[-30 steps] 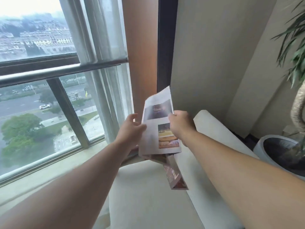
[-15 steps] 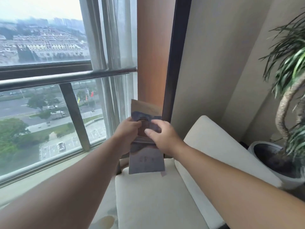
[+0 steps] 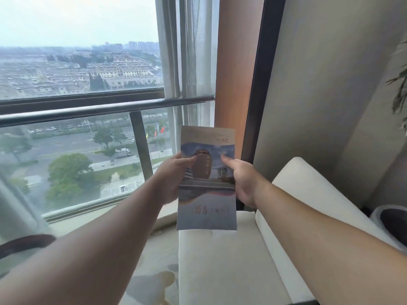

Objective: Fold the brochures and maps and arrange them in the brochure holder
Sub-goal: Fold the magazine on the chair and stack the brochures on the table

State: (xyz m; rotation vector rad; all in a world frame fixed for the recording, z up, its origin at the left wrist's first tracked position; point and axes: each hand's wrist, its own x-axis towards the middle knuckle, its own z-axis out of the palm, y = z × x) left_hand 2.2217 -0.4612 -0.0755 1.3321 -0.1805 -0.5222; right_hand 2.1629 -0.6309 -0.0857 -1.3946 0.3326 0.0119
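Spread apart since half a second ago, when the right one lay across the cover, the hands now sit at the side edges of the brochure [image 3: 207, 194]. The loose panel that hung below it a second ago is folded away. The brochure is held upright in the air, cover toward the camera, above the front of a white chair [image 3: 220, 265] and near the window [image 3: 77, 62]. The left hand [image 3: 172, 179] grips its left edge, thumb pressed on the cover, fingers hidden behind. The right hand [image 3: 243, 181] grips the right edge the same way. A rail [image 3: 88, 111] crosses the window, a curtain [image 3: 189, 51] hangs beside it, and a pot [image 3: 392, 221] stands right of the chair.
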